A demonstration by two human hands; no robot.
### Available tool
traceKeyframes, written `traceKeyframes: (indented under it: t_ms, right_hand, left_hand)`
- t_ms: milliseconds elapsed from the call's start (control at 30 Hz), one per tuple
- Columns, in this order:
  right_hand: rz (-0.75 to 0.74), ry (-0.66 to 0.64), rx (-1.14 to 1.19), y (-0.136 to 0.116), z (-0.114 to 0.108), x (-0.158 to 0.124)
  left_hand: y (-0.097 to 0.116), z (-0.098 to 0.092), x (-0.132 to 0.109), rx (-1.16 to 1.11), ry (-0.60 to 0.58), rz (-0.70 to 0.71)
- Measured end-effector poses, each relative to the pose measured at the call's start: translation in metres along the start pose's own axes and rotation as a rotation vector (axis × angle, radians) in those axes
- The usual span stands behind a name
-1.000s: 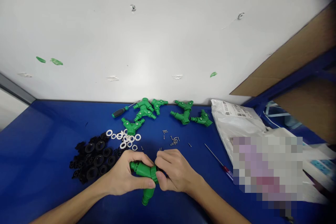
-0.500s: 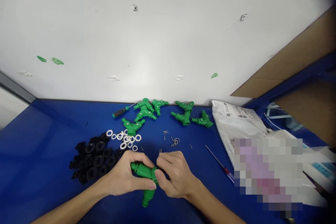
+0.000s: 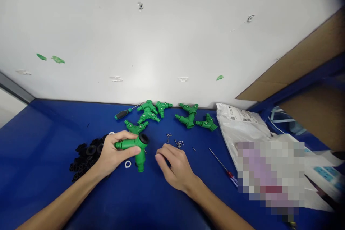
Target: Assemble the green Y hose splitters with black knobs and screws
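Observation:
My left hand (image 3: 111,154) grips a green Y-shaped hose connector (image 3: 133,146) with a black ring in its mouth, held just above the blue table (image 3: 54,136), over the white washers (image 3: 128,164). My right hand (image 3: 174,165) hovers low beside it, fingers curled with thumb and forefinger pinched together, apart from the connector. Whether anything is in the pinch I cannot make out. Small metal screws (image 3: 176,143) lie scattered just beyond the right hand. Black rings (image 3: 86,152) are heaped left of my left hand.
Several more green connectors (image 3: 151,113) lie near the white wall (image 3: 161,43), with a green-handled screwdriver (image 3: 124,114). A thin red-handled screwdriver (image 3: 223,168) and white plastic bags (image 3: 239,125) lie to the right, beside cardboard (image 3: 302,61).
My left hand has carried the connector up and left, away from my right hand, and turned it so its black-ringed mouth shows. My right hand has let go of it.

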State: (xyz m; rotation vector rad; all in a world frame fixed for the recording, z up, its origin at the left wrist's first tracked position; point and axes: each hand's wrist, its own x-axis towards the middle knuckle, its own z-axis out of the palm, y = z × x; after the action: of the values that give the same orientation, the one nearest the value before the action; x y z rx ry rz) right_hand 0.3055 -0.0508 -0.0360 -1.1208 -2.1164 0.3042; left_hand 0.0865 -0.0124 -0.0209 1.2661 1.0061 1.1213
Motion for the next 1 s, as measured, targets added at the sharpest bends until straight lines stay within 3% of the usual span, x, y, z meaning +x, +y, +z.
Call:
traceKeyframes:
  t_ms: [100,233,500,700,767,900,1000]
  right_hand:
    - [-0.119,-0.068,-0.077,-0.004,0.011,0.004]
    - [-0.284,-0.156,-0.197,-0.011,0.025,0.013]
    - [-0.308,-0.278,-0.279,-0.022,0.047,0.019]
    - [-0.383,-0.296,-0.226,-0.023,0.042,0.02]
    - [-0.329,-0.233,-0.078,-0.018,0.034,0.021]
    - [-0.025,-0.02,0.347,-0.001,0.013,0.02]
    - [0.121,0.104,0.434,0.006,0.0,0.018]
  left_hand:
    - [-0.002,-0.009,0.005,-0.044,0.069,0.019]
    - [-0.001,-0.007,0.006,-0.093,0.107,0.026]
    - [0.003,-0.001,0.005,-0.157,0.105,0.03]
    - [0.006,0.0,0.004,-0.17,0.083,0.025]
    - [0.01,0.001,0.005,-0.179,0.061,0.027]
    - [0.015,0.001,0.006,-0.168,0.003,0.033]
    - [0.013,0.002,0.004,-0.097,-0.018,0.034]
